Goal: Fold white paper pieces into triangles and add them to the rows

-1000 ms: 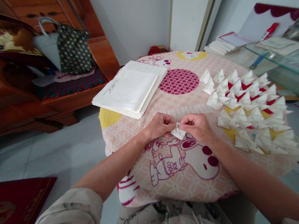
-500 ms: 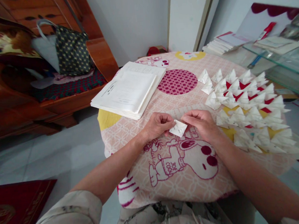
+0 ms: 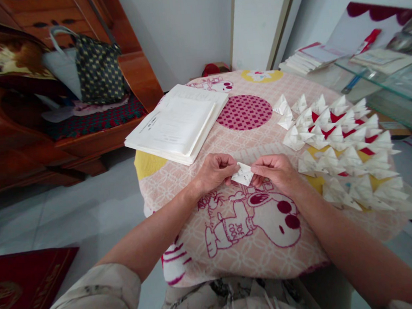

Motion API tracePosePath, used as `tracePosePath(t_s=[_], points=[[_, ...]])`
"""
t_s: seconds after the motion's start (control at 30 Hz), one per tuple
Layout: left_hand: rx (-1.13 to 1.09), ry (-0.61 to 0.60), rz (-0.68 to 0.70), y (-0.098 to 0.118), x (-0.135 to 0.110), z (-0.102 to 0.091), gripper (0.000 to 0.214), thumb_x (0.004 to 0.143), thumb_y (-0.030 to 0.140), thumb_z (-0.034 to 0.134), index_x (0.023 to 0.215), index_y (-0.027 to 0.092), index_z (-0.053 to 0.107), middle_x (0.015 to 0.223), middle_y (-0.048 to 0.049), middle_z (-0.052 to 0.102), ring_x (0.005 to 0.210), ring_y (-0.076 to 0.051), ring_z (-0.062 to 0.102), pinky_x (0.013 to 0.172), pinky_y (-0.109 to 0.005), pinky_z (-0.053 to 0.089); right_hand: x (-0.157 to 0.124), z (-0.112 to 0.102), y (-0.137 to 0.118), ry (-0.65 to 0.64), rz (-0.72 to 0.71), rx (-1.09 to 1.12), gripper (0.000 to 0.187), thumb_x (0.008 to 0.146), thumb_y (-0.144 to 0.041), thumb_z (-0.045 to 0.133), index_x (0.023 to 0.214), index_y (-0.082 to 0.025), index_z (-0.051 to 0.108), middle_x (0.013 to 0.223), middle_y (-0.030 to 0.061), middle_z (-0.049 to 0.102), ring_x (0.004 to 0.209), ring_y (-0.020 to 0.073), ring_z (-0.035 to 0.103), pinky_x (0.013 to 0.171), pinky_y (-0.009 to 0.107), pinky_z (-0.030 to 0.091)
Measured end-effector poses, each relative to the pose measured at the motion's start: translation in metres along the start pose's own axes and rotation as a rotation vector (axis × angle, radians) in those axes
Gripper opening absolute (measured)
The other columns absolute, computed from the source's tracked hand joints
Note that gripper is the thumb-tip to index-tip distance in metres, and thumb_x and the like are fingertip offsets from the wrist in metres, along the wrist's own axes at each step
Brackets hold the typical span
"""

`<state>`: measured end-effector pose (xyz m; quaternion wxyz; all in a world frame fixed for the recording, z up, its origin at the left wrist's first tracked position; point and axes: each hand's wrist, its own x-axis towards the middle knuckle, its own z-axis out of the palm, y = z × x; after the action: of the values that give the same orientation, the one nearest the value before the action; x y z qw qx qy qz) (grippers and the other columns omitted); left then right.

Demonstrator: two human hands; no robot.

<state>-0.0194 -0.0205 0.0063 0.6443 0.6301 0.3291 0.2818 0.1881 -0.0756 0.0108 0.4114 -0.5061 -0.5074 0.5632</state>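
A small folded piece of white printed paper [image 3: 243, 174] is held between my two hands, just above the cloth-covered table [image 3: 226, 143]. My left hand [image 3: 217, 171] pinches its left corner between thumb and fingers. On the opposite side, my right hand [image 3: 275, 171] grips the right corner, thumb on top. The curled fingers partly hide the paper's edges. To the right of my right hand stand rows of folded white paper pieces [image 3: 331, 159] with pointed tips, some over red and yellow patches.
A stack of white printed sheets [image 3: 174, 123] lies at the table's back left. Beyond the right edge is a glass shelf [image 3: 383, 86] with papers and a red pen [image 3: 369, 40]. A wooden bench [image 3: 138, 78] bearing a patterned bag [image 3: 98, 70] stands to the left.
My right hand has come slightly left, and its thumb now presses on the paper's right corner. The folded paper has shifted a little up and left. My left hand keeps its pinch.
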Motion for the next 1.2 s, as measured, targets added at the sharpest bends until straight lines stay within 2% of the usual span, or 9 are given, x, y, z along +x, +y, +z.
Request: tracePosePath(t_s=[0.23, 0.4, 0.57, 0.7, 0.83, 0.97, 1.1, 1.2], points=[[0.042, -0.016, -0.001, 0.002, -0.001, 0.001, 0.024, 0.083, 0.033, 0.066, 0.071, 0.013, 0.062, 0.047, 0.004, 0.054, 0.041, -0.003, 0.042, 0.043, -0.016, 0.029, -0.002, 0.011, -0.005, 0.149, -0.009, -0.022, 0.022, 0.07, -0.035, 0.075, 0.063, -0.016, 0.067, 0.049, 0.0011, 0.064, 0.041, 0.0106, 0.055, 0.04, 0.02, 0.042], [0.049, -0.037, 0.009, 0.004, -0.001, 0.001, 0.025, 0.084, 0.033, 0.065, 0.07, 0.013, 0.061, 0.047, 0.004, 0.054, 0.04, -0.003, 0.043, 0.043, -0.016, 0.029, -0.003, 0.012, -0.009, 0.007, 0.0, -0.016, 0.028, 0.071, -0.041, 0.077, 0.07, -0.014, 0.071, 0.061, 0.0037, 0.069, 0.05, 0.0127, 0.061, 0.048, 0.023, 0.048], [0.069, -0.076, -0.013, 0.004, -0.002, 0.001, 0.028, 0.084, 0.035, 0.066, 0.068, 0.013, 0.059, 0.047, 0.0037, 0.054, 0.04, -0.003, 0.045, 0.042, -0.016, 0.029, -0.003, 0.014, -0.011, 0.007, 0.009, -0.016, 0.03, 0.069, -0.043, 0.077, 0.064, -0.015, 0.07, 0.054, 0.0017, 0.064, 0.047, 0.0119, 0.057, 0.045, 0.023, 0.045], [0.098, -0.096, -0.021, 0.005, -0.001, 0.002, 0.029, 0.083, 0.038, 0.067, 0.069, 0.013, 0.061, 0.048, 0.0039, 0.055, 0.04, -0.004, 0.046, 0.042, -0.016, 0.03, -0.001, 0.015, -0.005, -0.025, -0.016, -0.031, 0.027, 0.071, -0.041, 0.075, 0.072, -0.015, 0.07, 0.061, 0.0016, 0.066, 0.05, 0.0118, 0.057, 0.046, 0.023, 0.044], [0.089, -0.125, -0.05, 0.006, 0.0, 0.002, 0.031, 0.083, 0.04, 0.067, 0.07, 0.013, 0.062, 0.047, 0.0031, 0.056, 0.039, -0.004, 0.046, 0.041, -0.016, 0.03, 0.001, 0.014, -0.001, 0.034, -0.07, -0.067, 0.023, 0.072, -0.038, 0.076, 0.069, -0.016, 0.069, 0.058, 0.0003, 0.064, 0.05, 0.0114, 0.054, 0.046, 0.023, 0.041], [0.065, -0.13, -0.09, 0.006, -0.001, 0.0, 0.034, 0.087, 0.042, 0.061, 0.071, 0.012, 0.064, 0.048, 0.001, 0.059, 0.036, -0.003, 0.04, 0.039, -0.017, 0.025, 0.001, 0.011, -0.001, 0.099, -0.043, -0.01, 0.024, 0.069, -0.038, 0.078, 0.068, -0.016, 0.069, 0.059, 0.001, 0.065, 0.051, 0.0121, 0.055, 0.048, 0.024, 0.043], [0.071, -0.172, -0.1, 0.009, -0.001, 0.001, 0.023, 0.082, 0.034, 0.067, 0.081, 0.011, 0.067, 0.053, 0.0005, 0.062, 0.041, -0.005, 0.046, 0.04, -0.017, 0.029, 0.001, 0.011, 0.0, 0.14, -0.029, 0.025, 0.023, 0.068, -0.036, 0.079, 0.068, -0.016, 0.068, 0.057, 0.0005, 0.064, 0.048, 0.0114, 0.053, 0.045, 0.023, 0.039], [0.071, -0.183, -0.106, 0.009, 0.001, 0.005, 0.018, 0.079, 0.029, 0.069, 0.079, 0.012, 0.066, 0.053, 0.0019, 0.06, 0.043, -0.005, 0.048, 0.041, -0.016, 0.03, 0.002, 0.015, 0.001, 0.152, -0.045, 0.027, 0.022, 0.069, -0.035, 0.077, 0.067, -0.016, 0.068, 0.055, -0.0002, 0.062, 0.047, 0.0111, 0.052, 0.045, 0.024, 0.039]])
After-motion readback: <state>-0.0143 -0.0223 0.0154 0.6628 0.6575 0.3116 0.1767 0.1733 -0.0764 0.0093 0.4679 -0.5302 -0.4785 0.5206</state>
